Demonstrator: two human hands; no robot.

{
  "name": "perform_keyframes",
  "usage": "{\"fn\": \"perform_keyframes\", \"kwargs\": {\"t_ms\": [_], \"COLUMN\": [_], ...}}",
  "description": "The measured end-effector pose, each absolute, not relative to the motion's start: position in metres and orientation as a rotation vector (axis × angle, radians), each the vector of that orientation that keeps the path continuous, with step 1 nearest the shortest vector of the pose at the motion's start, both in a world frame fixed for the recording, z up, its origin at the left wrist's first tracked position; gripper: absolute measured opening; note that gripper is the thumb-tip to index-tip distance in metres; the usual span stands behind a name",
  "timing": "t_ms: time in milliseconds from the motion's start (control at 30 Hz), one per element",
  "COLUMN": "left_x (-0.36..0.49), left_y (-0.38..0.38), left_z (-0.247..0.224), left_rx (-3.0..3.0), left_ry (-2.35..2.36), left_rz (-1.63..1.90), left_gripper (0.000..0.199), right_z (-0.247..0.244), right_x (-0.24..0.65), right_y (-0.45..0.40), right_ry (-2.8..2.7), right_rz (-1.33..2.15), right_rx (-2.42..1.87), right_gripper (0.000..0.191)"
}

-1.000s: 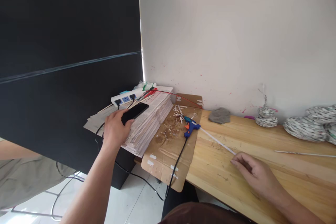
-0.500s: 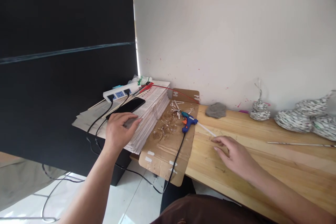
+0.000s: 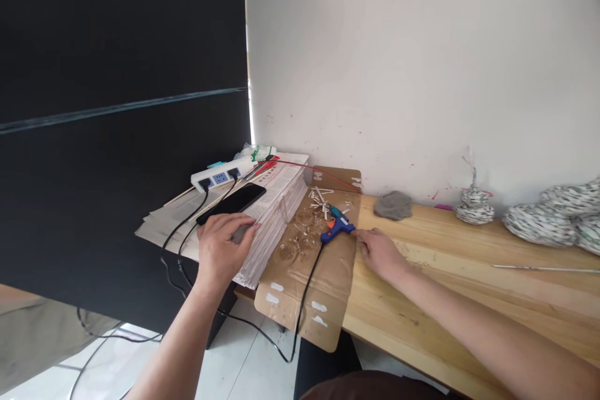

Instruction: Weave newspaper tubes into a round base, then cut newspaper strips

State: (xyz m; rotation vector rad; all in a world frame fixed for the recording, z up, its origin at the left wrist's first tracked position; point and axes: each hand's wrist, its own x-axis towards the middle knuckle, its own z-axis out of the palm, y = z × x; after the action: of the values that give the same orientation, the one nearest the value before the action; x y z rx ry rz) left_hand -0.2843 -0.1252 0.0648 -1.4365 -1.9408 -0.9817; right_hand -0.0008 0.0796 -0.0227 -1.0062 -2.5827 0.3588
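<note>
Head view: a pale wall (image 3: 422, 75) stood behind a wooden desk (image 3: 492, 244), with brown cardboard (image 3: 328, 281) beside a thick newspaper stack (image 3: 274, 234). The left hand (image 3: 222, 244), curved with thumb apart, was over the stack's edge; whether it held anything was unclear. The right hand (image 3: 382, 253) had its fingertips drawn together at the rear of a blue glue gun (image 3: 337, 229) lying on the cardboard, grip hidden. A black phone (image 3: 244, 198) lay on the stack.
</note>
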Motion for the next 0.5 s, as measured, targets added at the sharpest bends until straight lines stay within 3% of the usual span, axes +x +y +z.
{"fn": "perform_keyframes", "kwargs": {"t_ms": [500], "left_x": [-0.286], "left_y": [-0.129], "left_z": [0.078], "left_rx": [-1.403], "left_ry": [-2.122], "left_rz": [-0.967], "left_gripper": [0.031], "right_z": [-0.022], "right_x": [-0.017], "right_y": [0.082], "right_ry": [-2.539], "right_rz": [0.464], "right_rx": [-1.049], "right_gripper": [0.040]}}
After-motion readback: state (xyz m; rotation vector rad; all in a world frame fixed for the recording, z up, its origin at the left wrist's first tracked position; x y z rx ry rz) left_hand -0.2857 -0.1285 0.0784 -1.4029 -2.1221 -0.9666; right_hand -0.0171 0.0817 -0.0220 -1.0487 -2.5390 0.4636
